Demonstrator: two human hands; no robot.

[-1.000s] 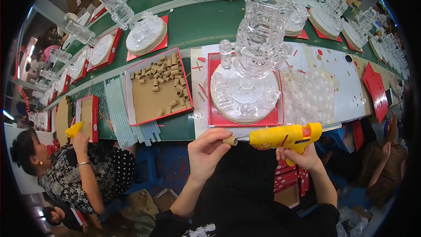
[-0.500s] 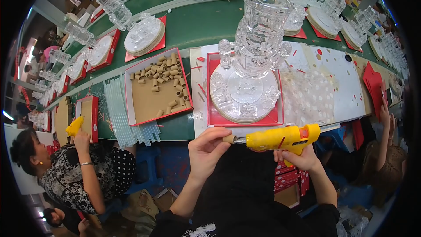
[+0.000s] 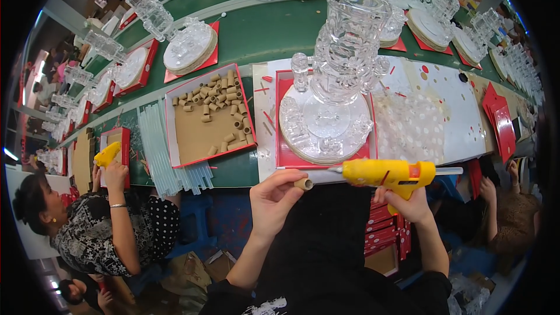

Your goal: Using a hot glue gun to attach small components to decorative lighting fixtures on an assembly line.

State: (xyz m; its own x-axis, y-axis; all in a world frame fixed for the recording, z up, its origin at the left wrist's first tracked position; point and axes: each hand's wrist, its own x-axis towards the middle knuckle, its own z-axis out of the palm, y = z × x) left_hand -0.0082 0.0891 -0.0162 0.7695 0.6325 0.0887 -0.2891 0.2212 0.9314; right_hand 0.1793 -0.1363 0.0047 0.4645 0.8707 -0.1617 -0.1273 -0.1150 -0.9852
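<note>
Between the thumb and fingers of my left hand (image 3: 274, 204) is a short brown cardboard tube (image 3: 304, 184), its open end facing right. My right hand (image 3: 408, 199) grips the handle of a yellow glue gun (image 3: 388, 173), with a clear glue stick (image 3: 449, 171) jutting from its back. The gun's nozzle points left, slightly above and apart from the tube. Just beyond my hands, a clear ornate plastic piece (image 3: 350, 46) stands upright on a round white base (image 3: 326, 122), set in a red-edged box (image 3: 373, 154).
Left of the base lies a shallow box (image 3: 195, 134) of several cardboard tubes. Beside it are clear glue sticks (image 3: 157, 146). Similar clear pieces line the green table (image 3: 256, 35). On the left a co-worker (image 3: 93, 221) holds another yellow glue gun; another person (image 3: 507, 216) sits right.
The glue gun has moved right, its nozzle pulling away from the tube's end. My left hand keeps hold of the tube. The left co-worker's second hand has come into view.
</note>
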